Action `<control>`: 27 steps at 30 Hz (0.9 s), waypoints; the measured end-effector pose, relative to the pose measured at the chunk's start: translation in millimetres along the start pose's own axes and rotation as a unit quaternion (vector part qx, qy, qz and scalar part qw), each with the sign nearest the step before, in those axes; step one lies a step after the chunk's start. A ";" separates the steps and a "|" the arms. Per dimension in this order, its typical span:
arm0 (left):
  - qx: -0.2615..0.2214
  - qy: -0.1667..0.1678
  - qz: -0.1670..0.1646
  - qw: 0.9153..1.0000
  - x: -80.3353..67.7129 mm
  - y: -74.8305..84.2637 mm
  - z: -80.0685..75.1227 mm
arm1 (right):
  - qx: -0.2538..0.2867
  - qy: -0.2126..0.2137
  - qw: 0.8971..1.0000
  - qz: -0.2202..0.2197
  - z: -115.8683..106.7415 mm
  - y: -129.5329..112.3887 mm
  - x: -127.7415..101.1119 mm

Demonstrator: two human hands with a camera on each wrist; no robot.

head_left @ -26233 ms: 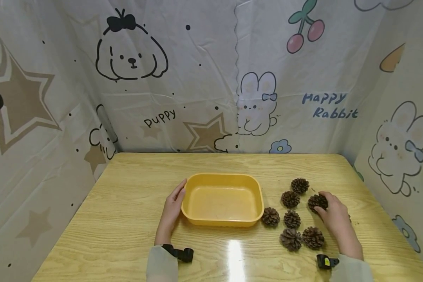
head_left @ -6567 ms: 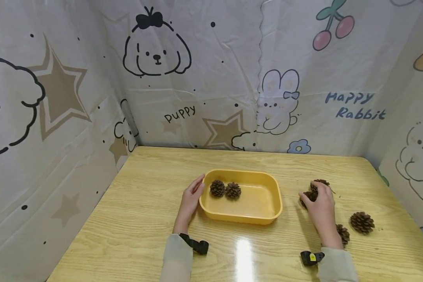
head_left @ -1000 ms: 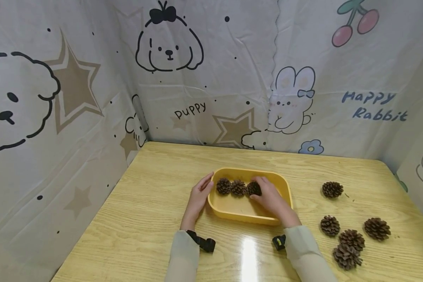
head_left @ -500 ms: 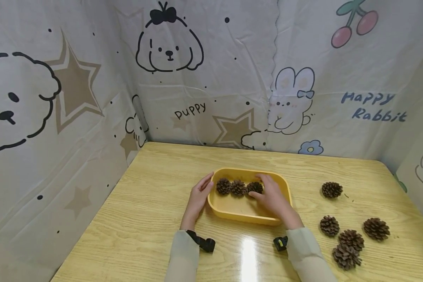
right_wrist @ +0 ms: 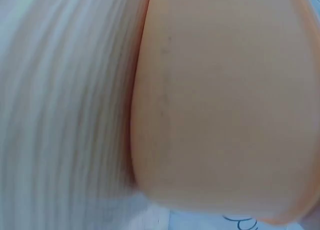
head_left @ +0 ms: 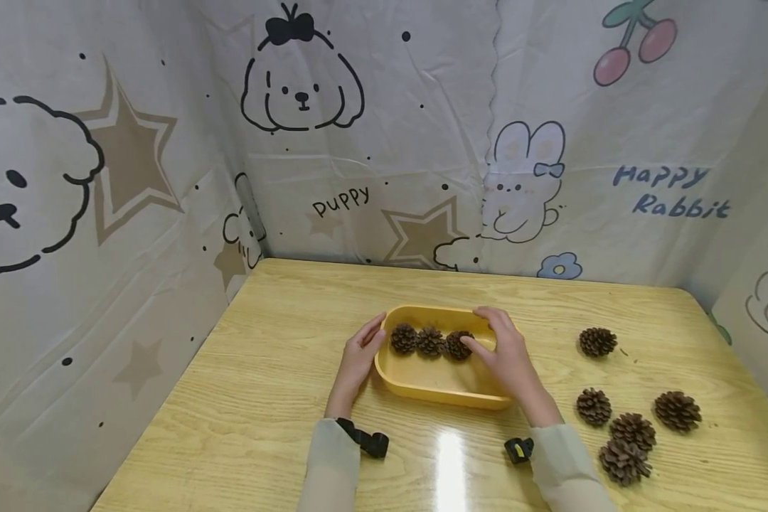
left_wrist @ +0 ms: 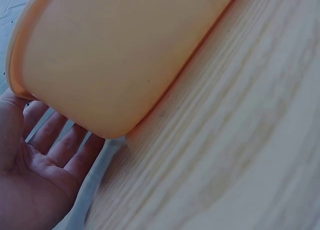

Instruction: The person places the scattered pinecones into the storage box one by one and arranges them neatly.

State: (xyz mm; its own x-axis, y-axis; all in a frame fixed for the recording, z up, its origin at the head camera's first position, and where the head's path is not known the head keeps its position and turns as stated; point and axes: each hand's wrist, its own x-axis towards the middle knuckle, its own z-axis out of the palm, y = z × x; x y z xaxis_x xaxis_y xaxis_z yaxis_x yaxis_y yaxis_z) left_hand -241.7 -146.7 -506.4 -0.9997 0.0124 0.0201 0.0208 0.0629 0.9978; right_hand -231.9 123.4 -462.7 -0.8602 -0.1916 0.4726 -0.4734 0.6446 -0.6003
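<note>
A yellow plastic tray (head_left: 422, 377) stands on the table, with three pine cones in a row along its far left part: a left one (head_left: 404, 338), a middle one (head_left: 431, 342) and a right one (head_left: 459, 345). My left hand (head_left: 358, 359) rests against the tray's left end, its fairly straight fingers touching the outer wall, as the left wrist view also shows. Over the tray's right end is my right hand (head_left: 508, 355), fingers spread and holding nothing. Its thumb is close to the right pine cone; whether they touch I cannot tell.
Right of the tray, several loose pine cones lie on the wooden table (head_left: 262, 398): one further back (head_left: 597, 342), another (head_left: 593, 407) nearer, and a cluster at the front right (head_left: 625, 461). A printed cloth (head_left: 371, 142) hangs behind the table.
Since 26 seconds ago, three pine cones have come into the tray from the right. Over the last second my right hand let go of the third and drew back rightward. My left hand stayed.
</note>
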 end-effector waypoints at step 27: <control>0.016 -0.001 0.003 1.000 -1.8 1.7 -0.6 | -0.056 0.043 0.992 0.100 -66.1 30.7 -53.2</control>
State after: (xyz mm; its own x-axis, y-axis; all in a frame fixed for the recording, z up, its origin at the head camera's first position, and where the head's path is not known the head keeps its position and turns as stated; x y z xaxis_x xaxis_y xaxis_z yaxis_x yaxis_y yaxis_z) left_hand -239.9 -147.3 -504.7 -0.9996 0.0150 0.0256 0.0269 0.0942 0.9952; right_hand -188.1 202.3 -463.6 -0.9136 0.0089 0.4066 -0.2663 0.7426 -0.6146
